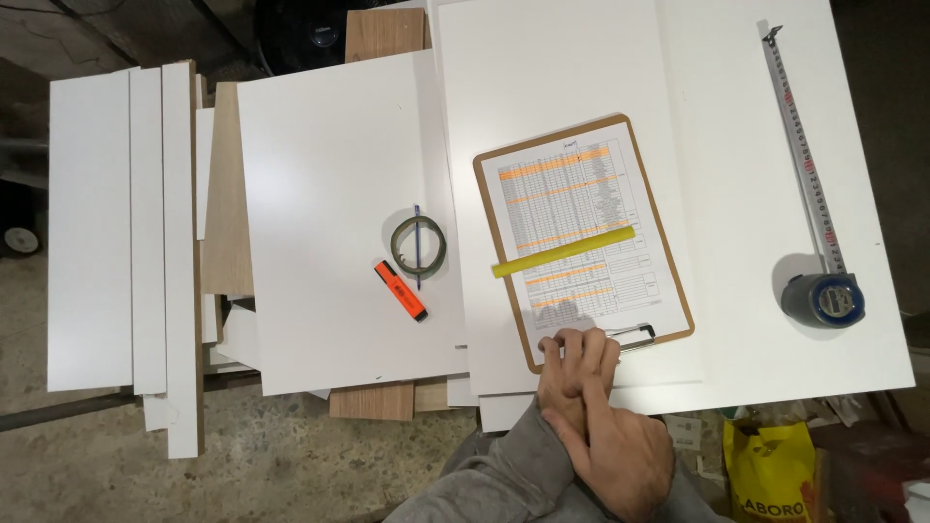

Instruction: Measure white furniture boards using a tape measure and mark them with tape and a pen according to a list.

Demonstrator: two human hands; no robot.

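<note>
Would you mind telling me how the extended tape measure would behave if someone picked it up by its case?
The blue round tape measure case probably feels dense for its size. Its long metal blade lies extended across the white board, so it would likely sag, buckle or snap back.

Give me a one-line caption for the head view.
Hands clasped by a clipboard on white boards; tape measure extended.

The clipboard [584,242] lies at centre frame on the boards [329,223], a ruler [563,252] across its sheet. Left of it sit a tape roll [418,248] and a marker [401,291]. A tape measure [821,295] lies at right. Both hands [596,416] rest stacked at the clipboard's lower edge.
</note>
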